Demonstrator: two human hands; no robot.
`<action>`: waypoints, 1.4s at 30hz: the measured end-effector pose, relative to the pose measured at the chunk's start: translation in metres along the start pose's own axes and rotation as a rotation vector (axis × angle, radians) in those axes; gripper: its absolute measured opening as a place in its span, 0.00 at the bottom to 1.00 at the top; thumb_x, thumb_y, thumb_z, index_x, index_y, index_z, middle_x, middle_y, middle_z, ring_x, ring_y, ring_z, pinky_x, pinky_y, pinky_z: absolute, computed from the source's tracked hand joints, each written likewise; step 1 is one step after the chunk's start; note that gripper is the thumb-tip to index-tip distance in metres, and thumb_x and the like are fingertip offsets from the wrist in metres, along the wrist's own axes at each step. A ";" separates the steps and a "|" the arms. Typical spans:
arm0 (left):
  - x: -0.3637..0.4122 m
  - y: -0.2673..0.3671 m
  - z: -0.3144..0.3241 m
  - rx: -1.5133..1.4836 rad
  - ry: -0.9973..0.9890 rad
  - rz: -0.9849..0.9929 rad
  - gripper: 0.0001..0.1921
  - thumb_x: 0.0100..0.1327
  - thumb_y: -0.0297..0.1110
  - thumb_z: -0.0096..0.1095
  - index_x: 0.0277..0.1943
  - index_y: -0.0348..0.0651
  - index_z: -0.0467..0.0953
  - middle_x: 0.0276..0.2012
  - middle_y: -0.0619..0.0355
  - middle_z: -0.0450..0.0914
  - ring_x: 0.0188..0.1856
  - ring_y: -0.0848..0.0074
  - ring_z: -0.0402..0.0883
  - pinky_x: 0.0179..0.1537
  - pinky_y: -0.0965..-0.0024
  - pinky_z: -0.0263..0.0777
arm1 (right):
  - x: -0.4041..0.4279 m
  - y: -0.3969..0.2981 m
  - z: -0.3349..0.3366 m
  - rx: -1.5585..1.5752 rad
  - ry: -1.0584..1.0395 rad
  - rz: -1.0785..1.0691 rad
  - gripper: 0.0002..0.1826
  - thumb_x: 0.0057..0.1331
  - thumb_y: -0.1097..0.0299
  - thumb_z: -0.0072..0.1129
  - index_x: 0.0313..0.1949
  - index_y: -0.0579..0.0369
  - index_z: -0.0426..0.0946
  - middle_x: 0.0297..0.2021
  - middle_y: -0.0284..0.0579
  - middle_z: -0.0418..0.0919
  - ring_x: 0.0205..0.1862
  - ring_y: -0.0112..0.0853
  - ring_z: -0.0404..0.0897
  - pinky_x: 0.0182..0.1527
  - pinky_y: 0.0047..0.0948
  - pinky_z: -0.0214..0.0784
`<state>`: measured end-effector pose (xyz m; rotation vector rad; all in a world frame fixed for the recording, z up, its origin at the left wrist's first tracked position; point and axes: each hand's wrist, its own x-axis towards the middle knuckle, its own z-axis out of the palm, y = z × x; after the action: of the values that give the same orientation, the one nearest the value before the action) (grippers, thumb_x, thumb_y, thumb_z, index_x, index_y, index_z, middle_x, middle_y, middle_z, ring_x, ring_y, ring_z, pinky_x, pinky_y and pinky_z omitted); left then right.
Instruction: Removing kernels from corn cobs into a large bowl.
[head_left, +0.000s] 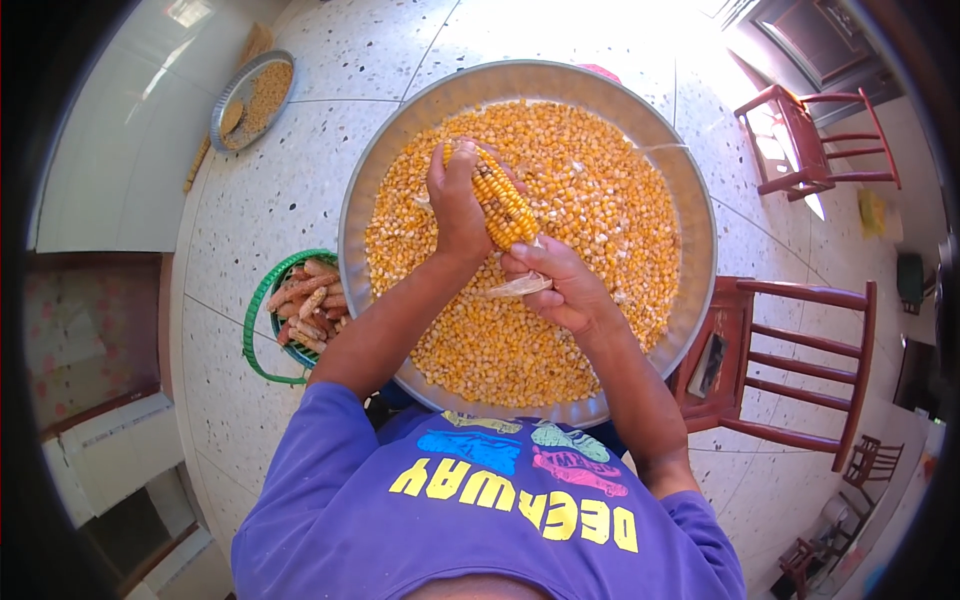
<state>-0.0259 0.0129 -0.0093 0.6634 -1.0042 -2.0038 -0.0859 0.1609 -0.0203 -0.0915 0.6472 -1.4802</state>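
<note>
An ear of dried yellow corn (504, 196) slants over a large round metal pan (351, 225) of loose corn kernels (600, 210). Around its upper part my left hand (457, 202) is closed, thumb along the near side. A few kernels on the ear look dark, and a short bare strip shows near the thumb. At the lower end, my right hand (559, 281) grips the ear's base with a dry, pale husk (521, 286) trailing from the fingers. What the left palm covers is hidden.
A green woven basket (255, 322) of stripped cobs (307, 300) stands left of the pan. Farther off on the speckled tile floor lies a metal tray (217, 124) of grain (266, 90). A red wooden chair (802, 360) stands close at right, another chair (806, 142) beyond it.
</note>
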 end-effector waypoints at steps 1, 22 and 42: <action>0.000 0.001 0.001 -0.003 0.007 -0.013 0.11 0.73 0.39 0.47 0.41 0.40 0.71 0.29 0.53 0.77 0.28 0.70 0.81 0.31 0.63 0.83 | 0.001 0.000 -0.004 0.034 -0.016 0.015 0.09 0.76 0.64 0.55 0.49 0.54 0.70 0.30 0.33 0.72 0.20 0.13 0.66 0.12 0.09 0.52; -0.002 -0.005 -0.001 0.003 0.021 -0.032 0.11 0.73 0.39 0.50 0.42 0.40 0.71 0.30 0.53 0.78 0.28 0.71 0.81 0.30 0.65 0.84 | -0.002 -0.008 -0.001 -0.200 0.031 0.076 0.10 0.76 0.62 0.57 0.38 0.52 0.70 0.26 0.30 0.69 0.16 0.11 0.62 0.11 0.11 0.50; 0.017 -0.026 -0.019 -0.050 0.068 -0.168 0.13 0.76 0.44 0.48 0.50 0.42 0.68 0.30 0.49 0.79 0.27 0.66 0.83 0.30 0.63 0.83 | -0.009 -0.007 0.014 -0.358 0.198 -0.008 0.18 0.80 0.50 0.44 0.50 0.53 0.71 0.32 0.37 0.76 0.17 0.18 0.66 0.14 0.19 0.53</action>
<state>-0.0327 0.0011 -0.0430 0.8065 -0.8805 -2.1283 -0.0854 0.1639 -0.0024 -0.2260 1.0701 -1.3773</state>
